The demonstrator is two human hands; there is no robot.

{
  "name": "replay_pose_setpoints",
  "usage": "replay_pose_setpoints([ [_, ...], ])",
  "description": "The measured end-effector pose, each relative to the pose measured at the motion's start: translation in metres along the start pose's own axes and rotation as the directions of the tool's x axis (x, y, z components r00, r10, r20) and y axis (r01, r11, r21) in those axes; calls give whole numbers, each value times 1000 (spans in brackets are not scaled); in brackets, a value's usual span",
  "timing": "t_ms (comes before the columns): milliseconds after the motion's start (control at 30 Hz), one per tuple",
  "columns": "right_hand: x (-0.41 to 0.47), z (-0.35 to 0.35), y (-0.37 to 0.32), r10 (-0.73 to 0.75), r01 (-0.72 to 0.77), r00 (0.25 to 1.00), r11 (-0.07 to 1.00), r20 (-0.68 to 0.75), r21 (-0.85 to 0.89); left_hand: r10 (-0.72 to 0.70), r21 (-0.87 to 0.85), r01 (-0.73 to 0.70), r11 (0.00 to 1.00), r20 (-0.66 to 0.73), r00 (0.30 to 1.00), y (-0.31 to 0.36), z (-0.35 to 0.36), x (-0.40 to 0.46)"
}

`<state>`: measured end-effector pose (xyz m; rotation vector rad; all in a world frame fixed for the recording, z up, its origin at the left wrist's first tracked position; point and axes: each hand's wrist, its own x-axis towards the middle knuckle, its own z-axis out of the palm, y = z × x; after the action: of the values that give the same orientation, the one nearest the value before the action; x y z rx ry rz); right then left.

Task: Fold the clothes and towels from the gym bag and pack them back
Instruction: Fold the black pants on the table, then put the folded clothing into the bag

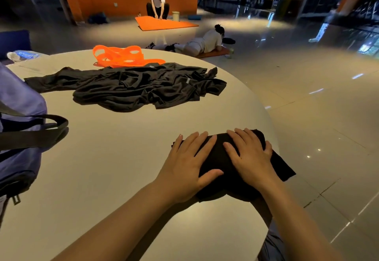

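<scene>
- A small folded black garment (223,158) lies at the near right edge of the round white table (106,170), one corner hanging past the rim.
- The left hand (184,166) lies flat on the garment's left part, fingers straight and slightly spread, thumb resting along the cloth.
- The right hand (251,156) presses flat on the right part, fingers straight and apart, the thumb at the far right edge of the fold (neither hand curls round the cloth).
- Farther back, mid-table, a heap of crumpled black clothes (131,88) sprawls unfolded, one sleeve stretched out to the left.
- Just behind the heap, touching it, lies an orange strappy piece (121,56) with open loops.
- At the left edge sits the purple gym bag (18,121), a black strap (41,129) reaching onto the table; what it holds cannot be seen from here.
- A plastic water bottle (21,55) lies on its side at the far left.
- Beyond the table, one person crouches over an orange mat (166,23) and another lies on the glossy floor.
</scene>
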<state>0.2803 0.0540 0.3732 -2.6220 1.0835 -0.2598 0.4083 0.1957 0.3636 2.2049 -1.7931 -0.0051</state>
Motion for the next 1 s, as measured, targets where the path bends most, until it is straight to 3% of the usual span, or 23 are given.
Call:
replay_pose_setpoints([
  [100, 0, -18, -1, -46, 44, 998, 998, 49, 44, 16, -29, -16, 999, 4, 1000, -10, -5, -19],
  [233, -5, -44, -33, -133, 213, 952, 934, -275, 288, 30, -70, -35, 997, -66, 997, -24, -30, -39],
  [300, -9, -52, -58, -183, 280, 935, 907, -303, 315, 15, -103, -27, 994, -113, 993, -30, -43, -47],
  [433, -14, -50, -115, -338, 412, 904, 851, -261, 326, -13, -28, 6, 1000, -250, 968, -51, -62, -69],
  [667, -13, -13, -224, -568, 559, 820, 769, -71, 311, -317, -10, 341, 940, -396, 862, -112, -104, -151],
  [767, -12, 17, -268, -651, 606, 758, 727, 42, 322, -450, 59, 528, 847, -450, 772, -148, -118, -196],
  [867, -9, 52, -312, -745, 686, 658, 651, 105, 325, -623, 157, 725, 671, -411, 666, -184, -120, -236],
  [1000, -5, 98, -352, -784, 720, 593, 619, 187, 313, -746, 209, 800, 562, -289, 599, -200, -94, -266],
])
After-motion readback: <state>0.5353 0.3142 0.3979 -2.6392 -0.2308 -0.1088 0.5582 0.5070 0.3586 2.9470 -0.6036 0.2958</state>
